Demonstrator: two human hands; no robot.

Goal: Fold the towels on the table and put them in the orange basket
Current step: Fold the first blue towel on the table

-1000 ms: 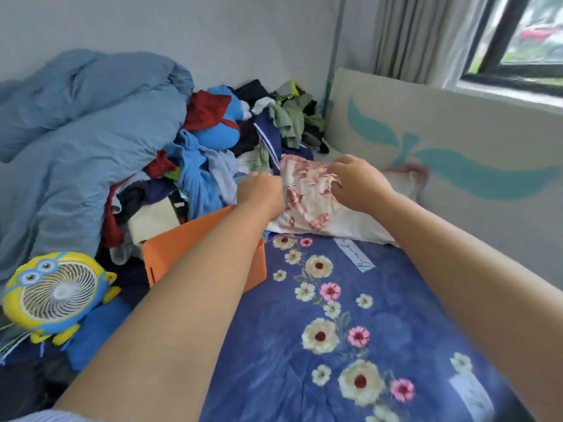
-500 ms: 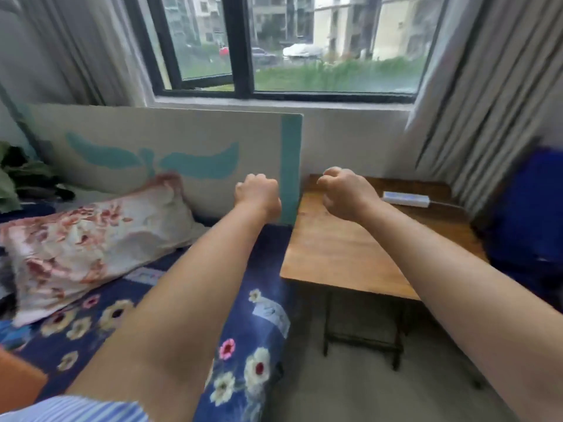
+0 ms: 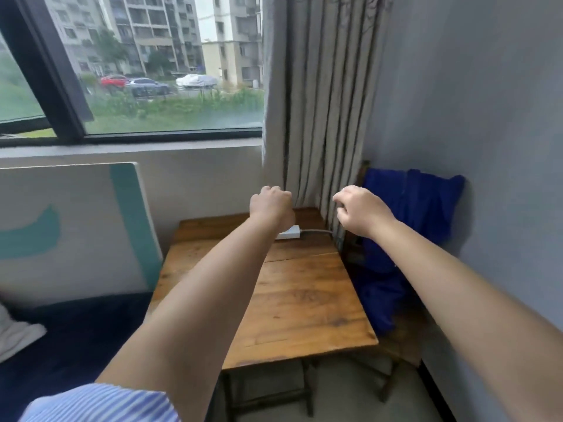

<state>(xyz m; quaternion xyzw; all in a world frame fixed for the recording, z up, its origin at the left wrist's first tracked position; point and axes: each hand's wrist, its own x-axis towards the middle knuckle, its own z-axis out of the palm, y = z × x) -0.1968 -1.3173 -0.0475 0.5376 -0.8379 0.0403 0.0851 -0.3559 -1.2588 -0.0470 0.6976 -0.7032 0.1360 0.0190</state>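
My left hand (image 3: 271, 205) is held out above the far end of a wooden table (image 3: 301, 303), fingers curled into a fist with nothing in it. My right hand (image 3: 361, 210) hangs in the air to its right, fingers curled and empty. Just beyond my right hand, a dark blue towel (image 3: 408, 239) is draped over a wooden chair at the table's right side. No orange basket is in view.
A white power strip (image 3: 289, 233) with a cable lies at the table's far end. Curtains (image 3: 316, 102) hang behind it, a window to the left. A white and teal board (image 3: 76, 226) leans against the wall above the dark blue bed (image 3: 70, 345) at left.
My view has swung right, from the bed with the clothes pile, pillow and orange basket to the table and chair. Both hands stay raised and curled, now nearer the blue towel.
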